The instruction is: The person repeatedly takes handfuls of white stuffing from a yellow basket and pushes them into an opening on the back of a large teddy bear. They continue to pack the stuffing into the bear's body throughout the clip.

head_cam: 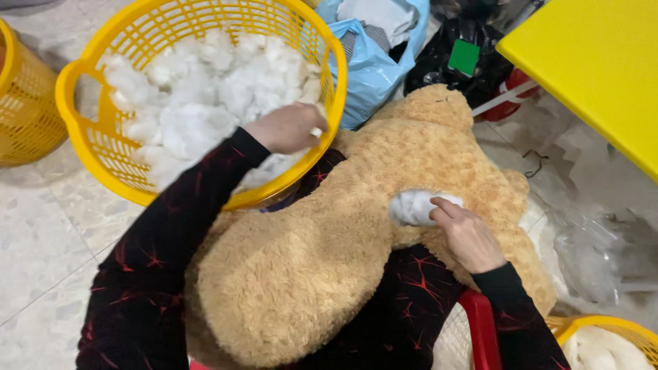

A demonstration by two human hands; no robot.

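A large tan plush bear (329, 260) lies across my lap. My right hand (462, 233) presses its fingers against a wad of white stuffing (411, 207) that pokes out of an opening in the bear's side. My left hand (288, 128) reaches into a yellow plastic basket (96, 137) full of white fibre stuffing (205, 89), fingers curled around a tuft near the basket's front rim. Both arms wear black sleeves with red lines.
A second yellow basket (24, 103) stands at the far left. A blue plastic bag (373, 62) and a black bag (473, 55) lie behind the bear. A yellow tabletop (596, 68) fills the upper right. Clear plastic sheeting (596, 226) lies right; another stuffing-filled basket (603, 339) sits bottom right.
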